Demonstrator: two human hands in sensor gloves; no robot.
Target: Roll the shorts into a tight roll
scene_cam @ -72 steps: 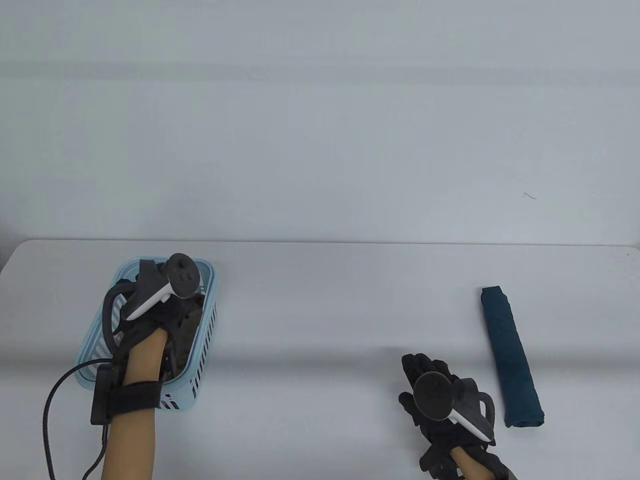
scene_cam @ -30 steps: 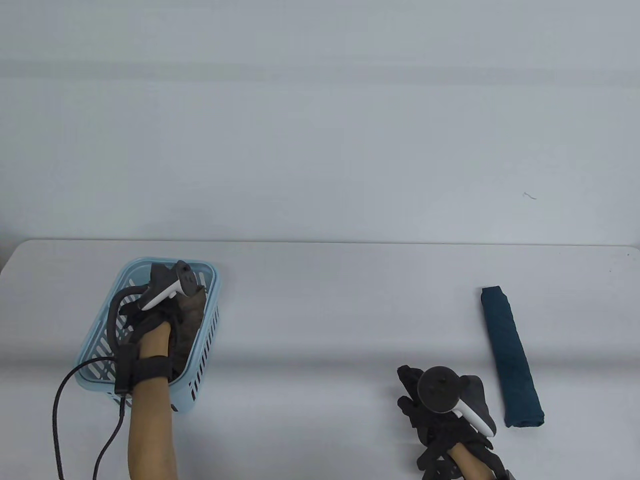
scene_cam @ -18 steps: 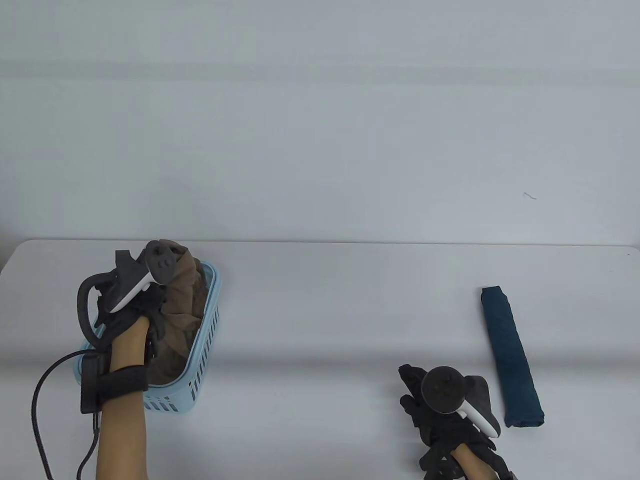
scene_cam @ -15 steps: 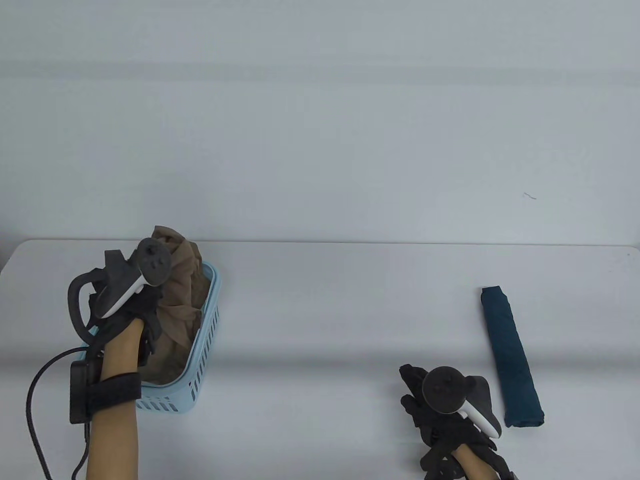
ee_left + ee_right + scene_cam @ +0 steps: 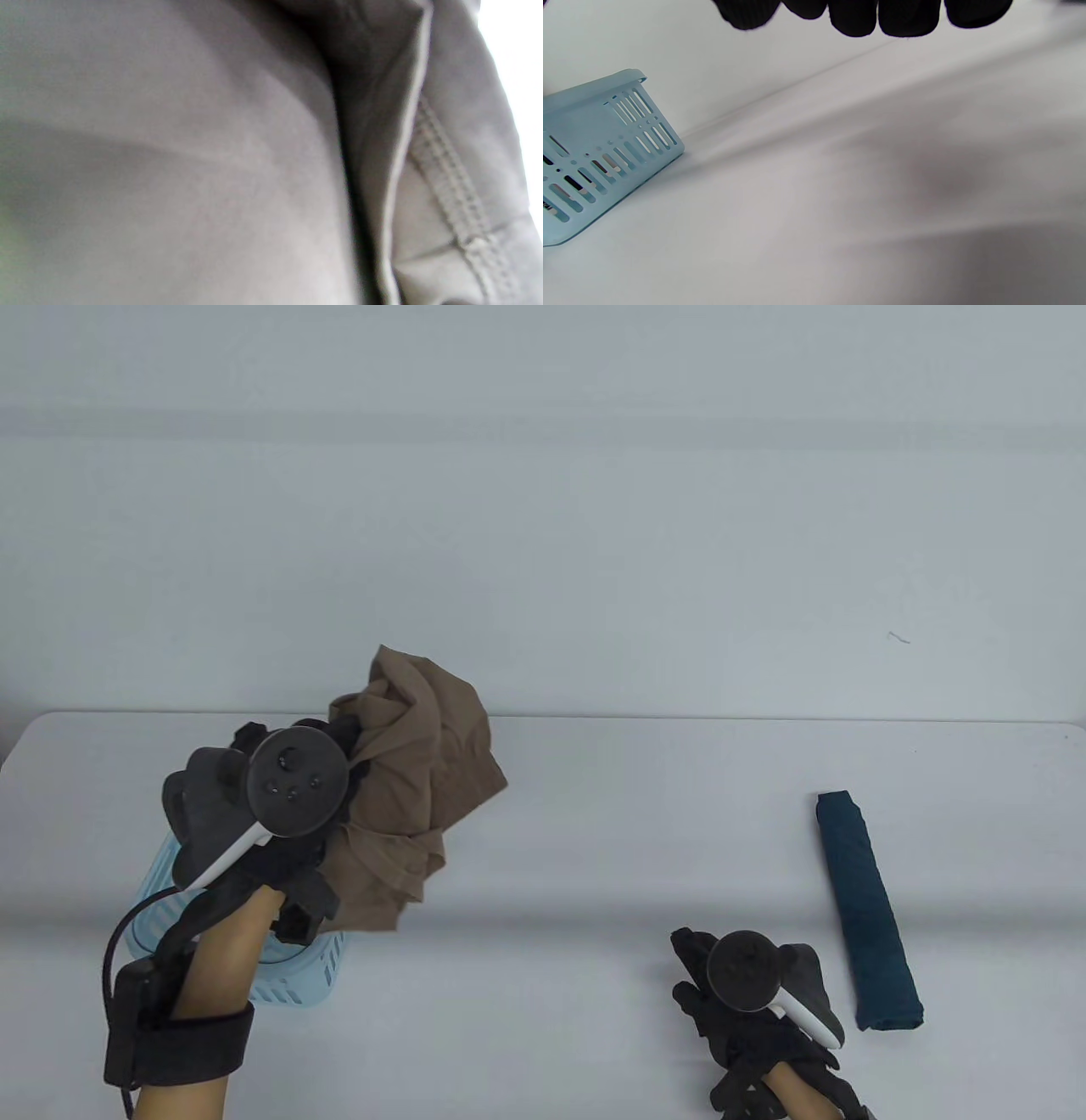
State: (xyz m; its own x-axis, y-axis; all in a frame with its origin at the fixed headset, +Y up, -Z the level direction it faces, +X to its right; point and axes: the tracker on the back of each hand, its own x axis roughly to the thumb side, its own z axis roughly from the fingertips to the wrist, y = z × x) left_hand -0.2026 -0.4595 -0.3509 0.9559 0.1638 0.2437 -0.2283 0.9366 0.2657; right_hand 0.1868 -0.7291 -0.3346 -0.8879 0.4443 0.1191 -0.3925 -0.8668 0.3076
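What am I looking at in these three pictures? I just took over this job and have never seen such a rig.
These are a person's two gloved hands, each with a tracker strapped to its back. One camera looks down at the white table; the other two sit on the wrists.

The left hand grips crumpled brown shorts lifted above a light blue basket. Its wrist camera shows only that fabric, close up.

The right hand rests open near the table's front edge, holding nothing; its wrist camera shows its fingertips, the bare table and the basket.

A dark blue roll of cloth lies beside the right hand, not touching it.
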